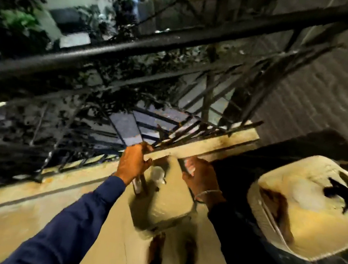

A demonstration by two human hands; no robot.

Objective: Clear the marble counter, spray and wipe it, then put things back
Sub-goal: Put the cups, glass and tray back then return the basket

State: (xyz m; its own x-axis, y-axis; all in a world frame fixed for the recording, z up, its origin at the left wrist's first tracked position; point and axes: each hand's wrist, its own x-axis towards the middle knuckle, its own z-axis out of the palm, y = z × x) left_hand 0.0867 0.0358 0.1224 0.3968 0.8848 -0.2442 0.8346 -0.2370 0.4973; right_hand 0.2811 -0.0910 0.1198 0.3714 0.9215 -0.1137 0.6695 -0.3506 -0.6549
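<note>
The view is tilted and blurred, on a balcony at night. Both hands hold a pale rectangular tray-like object (170, 198) by its two sides, low over the floor near the railing's base. My left hand (133, 163) grips its left edge and my right hand (199, 175) grips its right edge. A small round clear thing (158, 174) lies on its far end; I cannot tell what it is. No marble counter, spray bottle or cloth is in view.
A dark metal railing (136, 43) runs across in front, with trees and buildings beyond it. A pale ledge (212, 141) lies under the railing. A large whitish tub (311, 227) stands at the right. My bare feet (156, 248) stand on the yellowish floor (21, 222).
</note>
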